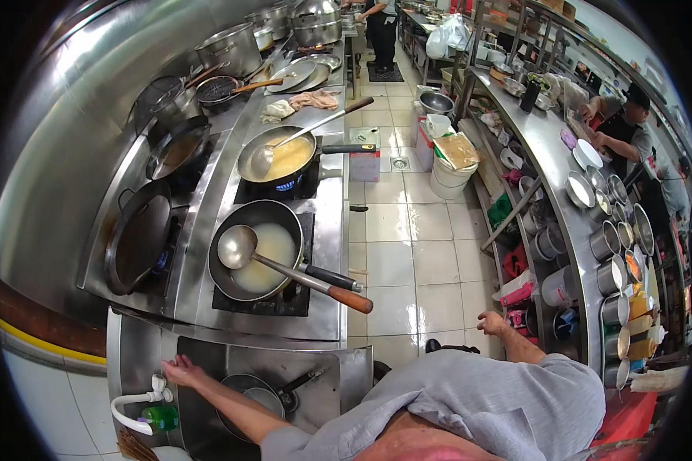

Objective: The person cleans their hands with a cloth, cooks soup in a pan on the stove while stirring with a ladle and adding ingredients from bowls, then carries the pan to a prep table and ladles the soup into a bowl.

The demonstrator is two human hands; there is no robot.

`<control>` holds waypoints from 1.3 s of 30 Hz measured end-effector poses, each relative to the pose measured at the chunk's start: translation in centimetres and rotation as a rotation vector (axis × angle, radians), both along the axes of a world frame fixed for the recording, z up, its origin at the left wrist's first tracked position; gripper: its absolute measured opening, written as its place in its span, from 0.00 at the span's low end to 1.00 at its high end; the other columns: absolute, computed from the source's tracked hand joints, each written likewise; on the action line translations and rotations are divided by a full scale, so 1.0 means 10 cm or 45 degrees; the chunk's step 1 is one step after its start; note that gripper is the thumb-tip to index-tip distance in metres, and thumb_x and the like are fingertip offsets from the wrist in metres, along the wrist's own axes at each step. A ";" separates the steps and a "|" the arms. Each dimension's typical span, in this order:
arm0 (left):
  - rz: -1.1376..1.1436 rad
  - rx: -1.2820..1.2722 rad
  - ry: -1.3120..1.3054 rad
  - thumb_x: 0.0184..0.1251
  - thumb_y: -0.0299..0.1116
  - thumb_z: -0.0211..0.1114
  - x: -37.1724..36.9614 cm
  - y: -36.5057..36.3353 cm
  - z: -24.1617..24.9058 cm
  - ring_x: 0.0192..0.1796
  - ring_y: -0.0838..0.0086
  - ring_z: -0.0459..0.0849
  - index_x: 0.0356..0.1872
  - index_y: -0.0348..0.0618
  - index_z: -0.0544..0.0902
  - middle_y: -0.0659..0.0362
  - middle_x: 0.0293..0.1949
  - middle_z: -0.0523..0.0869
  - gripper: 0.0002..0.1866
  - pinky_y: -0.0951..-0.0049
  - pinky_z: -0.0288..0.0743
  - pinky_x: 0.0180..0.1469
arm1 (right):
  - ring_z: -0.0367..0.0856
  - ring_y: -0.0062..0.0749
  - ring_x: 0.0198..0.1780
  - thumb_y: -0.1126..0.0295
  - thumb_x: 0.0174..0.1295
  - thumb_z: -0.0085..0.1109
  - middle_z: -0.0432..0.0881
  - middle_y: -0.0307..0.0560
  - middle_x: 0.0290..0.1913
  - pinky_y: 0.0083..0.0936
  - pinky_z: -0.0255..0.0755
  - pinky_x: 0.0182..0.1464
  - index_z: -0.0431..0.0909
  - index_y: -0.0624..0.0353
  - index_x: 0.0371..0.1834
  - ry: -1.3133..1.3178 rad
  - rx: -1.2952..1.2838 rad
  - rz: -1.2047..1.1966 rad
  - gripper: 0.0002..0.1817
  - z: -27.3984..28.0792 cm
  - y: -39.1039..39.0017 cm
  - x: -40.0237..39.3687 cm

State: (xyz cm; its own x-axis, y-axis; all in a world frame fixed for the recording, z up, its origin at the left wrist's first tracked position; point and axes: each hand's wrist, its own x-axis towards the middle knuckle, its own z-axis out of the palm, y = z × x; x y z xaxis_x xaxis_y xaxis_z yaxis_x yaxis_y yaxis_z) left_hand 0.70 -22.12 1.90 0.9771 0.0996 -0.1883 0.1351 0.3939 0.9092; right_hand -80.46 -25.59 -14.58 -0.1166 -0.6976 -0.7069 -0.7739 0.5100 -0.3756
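My left hand (183,371) reaches over the sink (200,353), fingers apart and holding nothing, just above a white tap (159,389). Below that arm, a pan (261,396) lies in the sink. My right hand (490,323) hangs over the floor by the shelves, its fingers loosely bent and nothing visible in them. On the nearer burner stands a wok (221,276) of cloudy liquid, with a ladle (237,246) resting across it. Behind it a second wok (247,170), over a blue flame, holds yellowish liquid and another ladle (262,160).
Large dark woks (137,238) stand along the left wall. Bowls and metal containers (614,274) line the right counter (546,146). A white bucket (450,180) stands on the tiled floor (407,253). One person (627,127) works behind the counter, another (380,34) farther back.
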 end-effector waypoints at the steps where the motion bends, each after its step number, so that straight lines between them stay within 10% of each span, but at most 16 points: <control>1: -0.149 0.013 -0.205 0.60 0.46 0.63 -0.31 -0.03 0.10 0.42 0.67 0.77 0.54 0.40 0.68 0.53 0.49 0.74 0.27 0.69 0.72 0.42 | 0.79 0.28 0.25 0.71 0.50 0.60 0.82 0.49 0.25 0.26 0.72 0.24 0.72 0.63 0.55 -0.008 0.002 0.032 0.25 0.01 -0.04 0.02; 18: -0.253 0.388 -1.185 0.65 0.27 0.58 -4.24 -0.56 1.19 0.39 0.72 0.77 0.47 0.30 0.74 0.53 0.41 0.78 0.13 0.75 0.72 0.45 | 0.77 0.30 0.19 0.68 0.47 0.62 0.80 0.53 0.23 0.26 0.70 0.19 0.75 0.61 0.52 -0.155 -0.103 0.124 0.25 -0.51 -1.34 -1.46; 22: -0.722 0.300 -0.991 0.65 0.27 0.59 -5.00 -1.09 0.92 0.37 0.77 0.73 0.45 0.33 0.73 0.59 0.36 0.76 0.11 0.78 0.70 0.40 | 0.81 0.45 0.42 0.64 0.46 0.62 0.82 0.59 0.40 0.34 0.75 0.46 0.77 0.59 0.49 0.042 -0.396 0.237 0.24 -0.46 -1.61 -1.91; 31: -2.126 1.001 -1.053 0.56 0.34 0.65 -5.49 -2.39 -1.24 0.36 0.75 0.77 0.47 0.34 0.75 0.56 0.36 0.79 0.19 0.75 0.72 0.41 | 0.79 0.46 0.49 0.63 0.47 0.62 0.81 0.56 0.45 0.34 0.71 0.53 0.77 0.57 0.50 -0.009 -0.119 0.115 0.24 -0.62 -1.60 -2.14; 37: -2.160 1.257 0.029 0.57 0.37 0.64 -5.36 -2.45 -2.63 0.32 0.71 0.78 0.44 0.36 0.76 0.55 0.31 0.80 0.18 0.72 0.74 0.33 | 0.82 0.37 0.24 0.64 0.47 0.60 0.83 0.50 0.27 0.33 0.78 0.31 0.79 0.57 0.46 0.173 -0.080 0.201 0.20 -1.52 -1.33 -2.66; 39: -2.127 1.347 0.266 0.57 0.36 0.62 -5.27 -2.36 -2.80 0.29 0.71 0.77 0.42 0.37 0.76 0.56 0.29 0.79 0.15 0.72 0.72 0.29 | 0.81 0.40 0.34 0.62 0.46 0.60 0.83 0.52 0.33 0.33 0.76 0.39 0.82 0.57 0.39 0.167 0.109 0.061 0.17 -1.03 -1.48 -2.69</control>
State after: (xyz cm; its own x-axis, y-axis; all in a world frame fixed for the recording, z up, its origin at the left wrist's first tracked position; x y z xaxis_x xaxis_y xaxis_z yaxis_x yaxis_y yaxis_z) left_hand -51.96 -45.75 -26.12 0.1770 -0.5974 -0.7822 -0.1515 -0.8018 0.5781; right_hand -107.38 -40.39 -24.92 -0.1799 -0.6423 -0.7450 -0.8374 0.4974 -0.2266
